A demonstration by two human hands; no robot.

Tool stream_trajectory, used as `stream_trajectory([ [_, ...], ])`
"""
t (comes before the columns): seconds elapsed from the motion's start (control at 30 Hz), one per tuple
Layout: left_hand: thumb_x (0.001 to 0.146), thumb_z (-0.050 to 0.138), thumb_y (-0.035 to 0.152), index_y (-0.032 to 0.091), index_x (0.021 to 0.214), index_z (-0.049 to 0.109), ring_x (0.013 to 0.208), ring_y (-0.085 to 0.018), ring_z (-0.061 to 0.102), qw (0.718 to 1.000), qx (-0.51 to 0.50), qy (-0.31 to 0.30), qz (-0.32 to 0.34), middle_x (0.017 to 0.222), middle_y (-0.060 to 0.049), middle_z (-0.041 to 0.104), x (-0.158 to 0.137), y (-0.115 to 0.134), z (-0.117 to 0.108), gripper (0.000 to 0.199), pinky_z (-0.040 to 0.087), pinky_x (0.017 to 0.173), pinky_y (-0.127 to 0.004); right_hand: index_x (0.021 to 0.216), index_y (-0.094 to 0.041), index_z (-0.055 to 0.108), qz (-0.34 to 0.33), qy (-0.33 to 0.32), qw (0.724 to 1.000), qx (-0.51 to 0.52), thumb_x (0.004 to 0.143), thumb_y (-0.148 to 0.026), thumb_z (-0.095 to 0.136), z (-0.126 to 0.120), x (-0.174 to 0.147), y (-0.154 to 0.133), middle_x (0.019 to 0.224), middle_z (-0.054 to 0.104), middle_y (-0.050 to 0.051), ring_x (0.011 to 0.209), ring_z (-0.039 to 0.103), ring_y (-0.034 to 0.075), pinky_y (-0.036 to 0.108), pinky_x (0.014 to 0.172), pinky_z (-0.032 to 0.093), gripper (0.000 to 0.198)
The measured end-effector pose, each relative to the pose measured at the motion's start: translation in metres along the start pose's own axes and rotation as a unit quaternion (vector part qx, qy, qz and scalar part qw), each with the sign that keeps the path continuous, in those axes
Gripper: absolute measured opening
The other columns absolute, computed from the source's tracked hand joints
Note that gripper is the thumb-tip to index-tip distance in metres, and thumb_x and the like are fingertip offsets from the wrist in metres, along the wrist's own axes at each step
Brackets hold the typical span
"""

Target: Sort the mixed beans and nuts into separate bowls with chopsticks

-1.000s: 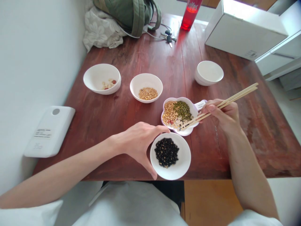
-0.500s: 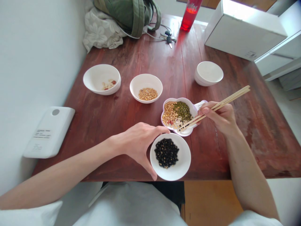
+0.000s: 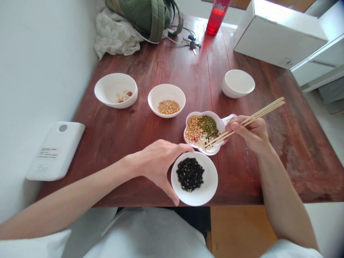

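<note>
I have left hand point(image 3: 161, 163) clasping bowl point(image 3: 206, 194) of black beans point(image 3: 190, 174), right hand point(image 3: 252, 132) pinching 2 chopsticks point(image 3: 264, 109), tips inside dish point(image 3: 220, 125).

We look across a reddish-brown wooden table point(image 3: 193, 71), brightly lit at its far end, beside a pale wall point(image 3: 45, 61) at left, pale floor point(image 3: 322, 222) at right.

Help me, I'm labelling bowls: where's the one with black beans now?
The bowl of black beans is low in the head view, by the near edge of the table, the left hand around its left side and the flower-shaped dish beyond it.
</note>
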State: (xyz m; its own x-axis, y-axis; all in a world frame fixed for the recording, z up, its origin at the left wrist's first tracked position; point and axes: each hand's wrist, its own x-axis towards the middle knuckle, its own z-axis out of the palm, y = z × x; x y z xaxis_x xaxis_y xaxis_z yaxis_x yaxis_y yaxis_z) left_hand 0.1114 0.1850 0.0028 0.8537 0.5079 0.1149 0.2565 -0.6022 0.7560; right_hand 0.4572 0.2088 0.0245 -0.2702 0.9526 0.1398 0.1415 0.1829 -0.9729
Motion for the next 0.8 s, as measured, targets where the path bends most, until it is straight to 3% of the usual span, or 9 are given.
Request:
stream_trajectory([
  [0.8, 0.049, 0.091, 0.093, 0.025, 0.145, 0.051, 0.1, -0.036, 0.083, 1.0, -0.003, 0.004, -0.001, 0.121, -0.01, 0.084, -0.0006, -0.0004, 0.002, 0.124, 0.056, 0.095, -0.04, 0.084, -0.024, 0.083, 0.016, 0.003, 1.0, -0.003, 0.098, -0.044, 0.082, -0.0033, -0.0014, -0.001, 0.075, 0.08, 0.004, 0.06, 0.078, 0.022, 0.035, 0.055, 0.069, 0.024],
])
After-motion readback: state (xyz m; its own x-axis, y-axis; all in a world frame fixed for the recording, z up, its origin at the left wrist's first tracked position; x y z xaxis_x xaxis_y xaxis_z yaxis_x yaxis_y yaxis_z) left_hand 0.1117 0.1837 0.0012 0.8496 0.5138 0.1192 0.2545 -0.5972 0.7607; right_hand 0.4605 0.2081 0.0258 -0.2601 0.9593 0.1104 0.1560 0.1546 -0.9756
